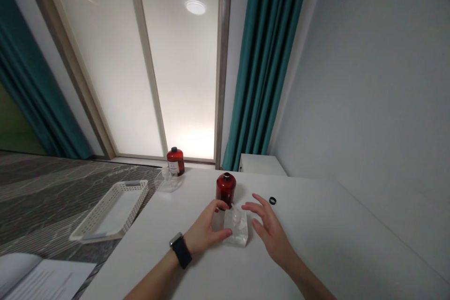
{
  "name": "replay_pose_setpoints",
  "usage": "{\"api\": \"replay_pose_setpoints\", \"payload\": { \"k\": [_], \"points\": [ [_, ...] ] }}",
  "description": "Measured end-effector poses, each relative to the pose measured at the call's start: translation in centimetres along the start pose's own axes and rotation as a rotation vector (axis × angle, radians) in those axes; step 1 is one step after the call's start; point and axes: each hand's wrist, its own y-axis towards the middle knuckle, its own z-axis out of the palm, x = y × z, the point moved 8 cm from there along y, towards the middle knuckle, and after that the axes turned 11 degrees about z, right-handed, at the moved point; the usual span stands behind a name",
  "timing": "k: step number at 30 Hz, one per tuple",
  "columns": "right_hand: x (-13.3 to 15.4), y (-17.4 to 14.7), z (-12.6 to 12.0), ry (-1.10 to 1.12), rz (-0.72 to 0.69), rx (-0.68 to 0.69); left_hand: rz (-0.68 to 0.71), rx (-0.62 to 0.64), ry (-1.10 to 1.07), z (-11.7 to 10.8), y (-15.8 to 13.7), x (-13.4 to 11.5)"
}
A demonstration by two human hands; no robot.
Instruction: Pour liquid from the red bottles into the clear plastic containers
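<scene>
A clear plastic bag (236, 236) with what looks like a pump head (236, 216) inside lies on the white table, between my two hands. My left hand (207, 230), with a dark watch on its wrist, has thumb and fingers spread at the bag's left side. Its thumb tip is at the bag's edge, though whether it touches I cannot tell. My right hand (265, 225) hovers to the right of the bag, fingers apart and holding nothing. Just behind the bag stands a red-brown bottle (225, 189), uncapped. A black ring-shaped cap (273, 200) lies beyond my right hand.
At the table's far left corner stands another red-brown bottle (176, 161) with a dark cap and white label, beside a second clear bag (168, 183). A white basket (116, 211) and an open booklet (52, 279) are left of the table (140, 262). A white cabinet (262, 164) stands behind.
</scene>
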Motion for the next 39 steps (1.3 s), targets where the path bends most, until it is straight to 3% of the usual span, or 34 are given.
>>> {"api": "replay_pose_setpoints", "payload": {
  "k": [8, 14, 17, 21, 27, 39],
  "points": [
    [-0.9, 0.2, 1.2, 0.123, 0.132, -0.072, -0.093, -0.013, -0.003, 0.7, -0.4, 1.1],
    [-1.9, -1.2, 0.2, 0.102, 0.174, -0.139, -0.111, 0.001, -0.009, 0.9, -0.5, 1.5],
    [-2.0, -1.3, -0.6, 0.089, 0.123, -0.162, -0.11, 0.001, -0.021, 1.0, -0.6, 1.5],
    [0.3, -0.1, 0.5, -0.093, -0.009, 0.0, -0.111, -0.009, -0.016, 0.9, -0.6, 1.5],
    [3.5, 0.8, 2.9, -0.179, -0.024, 0.222, -0.055, 0.012, -0.062, 1.0, -0.3, 0.9],
    [1.6, -1.4, 1.6, -0.292, 0.035, 0.102, -0.112, -0.001, -0.067, 1.0, -0.4, 1.3]
  ]
}}
